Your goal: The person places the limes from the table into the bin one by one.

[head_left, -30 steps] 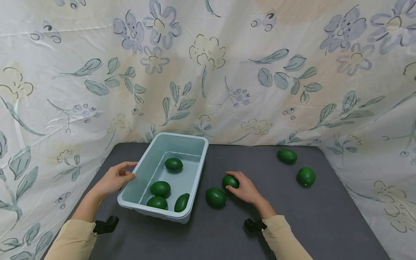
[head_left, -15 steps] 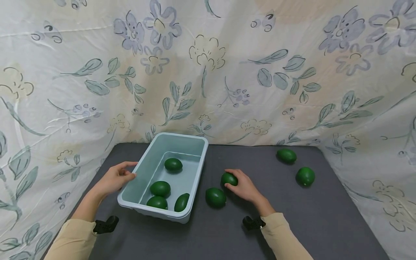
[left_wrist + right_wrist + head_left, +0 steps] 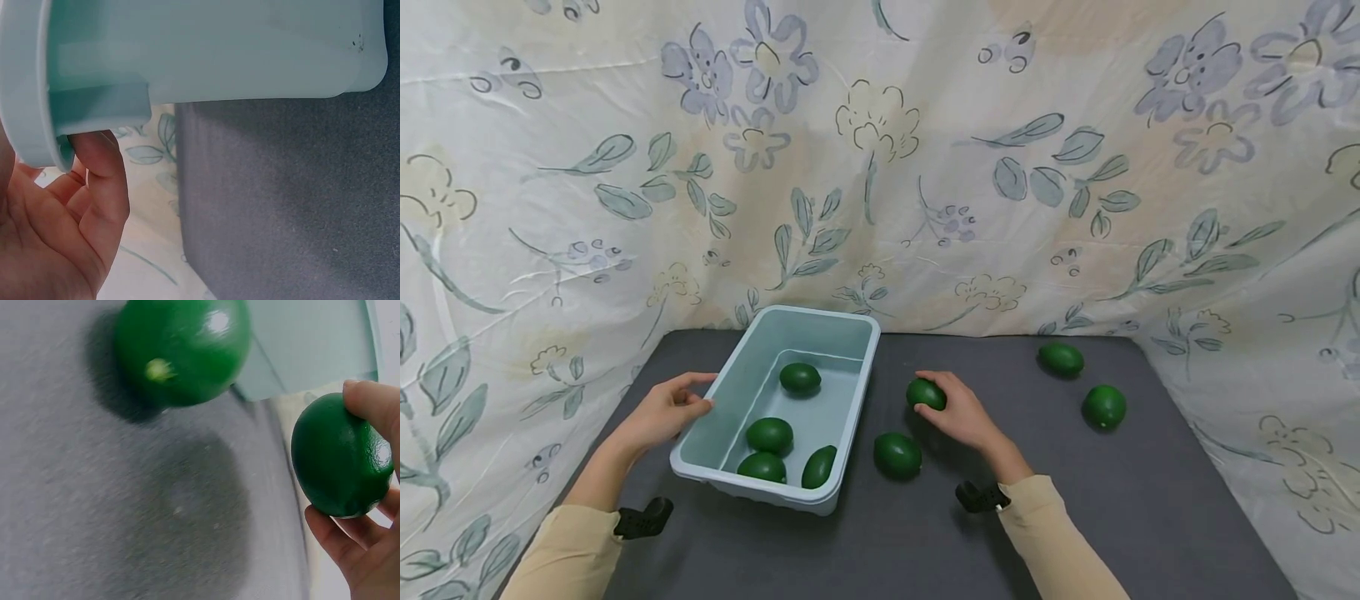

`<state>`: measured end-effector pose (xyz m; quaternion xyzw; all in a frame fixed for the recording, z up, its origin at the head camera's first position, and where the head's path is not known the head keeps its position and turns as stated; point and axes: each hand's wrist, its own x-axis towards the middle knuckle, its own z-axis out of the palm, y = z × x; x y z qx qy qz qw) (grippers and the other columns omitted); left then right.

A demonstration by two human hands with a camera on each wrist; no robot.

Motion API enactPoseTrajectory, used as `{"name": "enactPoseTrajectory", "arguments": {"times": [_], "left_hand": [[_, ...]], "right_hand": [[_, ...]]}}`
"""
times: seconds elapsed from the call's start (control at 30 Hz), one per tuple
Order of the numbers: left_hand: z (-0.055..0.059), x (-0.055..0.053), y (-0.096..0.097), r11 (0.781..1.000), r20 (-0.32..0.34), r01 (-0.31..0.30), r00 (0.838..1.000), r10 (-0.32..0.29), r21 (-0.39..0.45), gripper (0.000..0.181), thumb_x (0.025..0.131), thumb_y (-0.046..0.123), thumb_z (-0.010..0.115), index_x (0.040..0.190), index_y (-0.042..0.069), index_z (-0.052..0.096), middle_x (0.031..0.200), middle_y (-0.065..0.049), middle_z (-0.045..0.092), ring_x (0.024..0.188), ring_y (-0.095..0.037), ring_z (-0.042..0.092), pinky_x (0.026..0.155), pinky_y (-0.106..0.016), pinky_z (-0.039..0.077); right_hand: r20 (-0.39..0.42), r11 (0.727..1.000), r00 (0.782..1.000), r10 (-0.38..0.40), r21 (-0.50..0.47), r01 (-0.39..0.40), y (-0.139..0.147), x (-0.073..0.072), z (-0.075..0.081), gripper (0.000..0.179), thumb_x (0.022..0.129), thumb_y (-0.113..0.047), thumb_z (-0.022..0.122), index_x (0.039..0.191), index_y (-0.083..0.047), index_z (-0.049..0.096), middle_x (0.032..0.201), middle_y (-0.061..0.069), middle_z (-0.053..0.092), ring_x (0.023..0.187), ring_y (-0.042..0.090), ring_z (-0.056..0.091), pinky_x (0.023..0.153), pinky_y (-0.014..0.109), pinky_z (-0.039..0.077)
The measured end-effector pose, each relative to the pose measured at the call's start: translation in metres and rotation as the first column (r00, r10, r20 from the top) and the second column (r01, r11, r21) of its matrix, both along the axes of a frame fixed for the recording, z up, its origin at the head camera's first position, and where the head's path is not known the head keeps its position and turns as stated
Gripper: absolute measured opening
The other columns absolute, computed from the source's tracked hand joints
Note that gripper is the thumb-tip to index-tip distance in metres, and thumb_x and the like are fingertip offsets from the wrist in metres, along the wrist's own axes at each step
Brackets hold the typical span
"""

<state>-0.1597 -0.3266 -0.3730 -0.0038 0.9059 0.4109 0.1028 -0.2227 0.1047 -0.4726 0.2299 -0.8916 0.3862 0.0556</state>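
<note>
A pale blue-green plastic bin (image 3: pixel 838 387) stands left of centre in the head view, with several green limes (image 3: pixel 770 435) lying in it. My left hand (image 3: pixel 661 414) holds the bin's left rim; in the left wrist view its fingers (image 3: pixel 103 178) hook under the rim. Right of the bin, my right hand (image 3: pixel 964 414) grips a lime (image 3: pixel 925 393) between thumb and fingers. In the right wrist view this held lime (image 3: pixel 334 456) is raised over the cloth, its shadow falling below. Another lime (image 3: pixel 897 456) rests on the table between the bin and my right forearm.
Two more limes lie toward the back right, one farther off (image 3: pixel 1061 359) and one closer (image 3: pixel 1104 407). Dark grey cloth covers the table (image 3: pixel 1037 433). A floral curtain (image 3: pixel 880 167) hangs along the back and both sides.
My right hand has lifted the lime off the table and moved it slightly away from me and to the left. The left hand and the bin have stayed put.
</note>
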Motion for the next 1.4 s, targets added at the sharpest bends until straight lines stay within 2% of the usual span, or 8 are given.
{"name": "enactPoseTrajectory", "arguments": {"times": [0.23,0.53,1.4], "left_hand": [[0.001,0.0,0.0,1.0,0.002,-0.001,1.0,0.001,0.005,0.051,0.091,0.016,0.056,0.138,0.007,0.038,0.083,-0.012,0.057,0.062,-0.015,0.049,0.05,-0.032,0.042],[0.0,0.0,0.0,1.0,0.005,0.0,1.0,0.0,0.011,0.051,0.091,0.018,0.056,0.138,0.008,0.038,0.084,-0.012,0.057,0.063,-0.015,0.049,0.05,-0.032,0.042],[0.001,0.0,0.0,1.0,0.006,0.0,1.0,0.0,0.004,0.051,0.091,0.018,0.055,0.138,0.008,0.038,0.085,-0.012,0.058,0.064,-0.016,0.05,0.05,-0.032,0.042]], "right_hand": [[-0.026,1.0,1.0,0.007,-0.003,-0.007,-0.006,-0.006,0.016,0.053,0.082,-0.024,0.069,0.131,-0.013,0.05,0.124,0.01,0.052,0.103,0.025,0.055,0.078,0.041,0.047],[-0.013,1.0,1.0,0.007,-0.022,-0.007,-0.009,-0.009,0.038,0.054,0.083,-0.023,0.068,0.132,-0.016,0.049,0.125,0.009,0.05,0.103,0.025,0.054,0.079,0.042,0.046],[-0.038,0.999,0.999,0.033,-0.006,-0.033,-0.038,-0.018,0.088,0.054,0.085,-0.03,0.066,0.134,-0.017,0.047,0.128,0.007,0.049,0.102,0.022,0.054,0.078,0.04,0.046]]}}
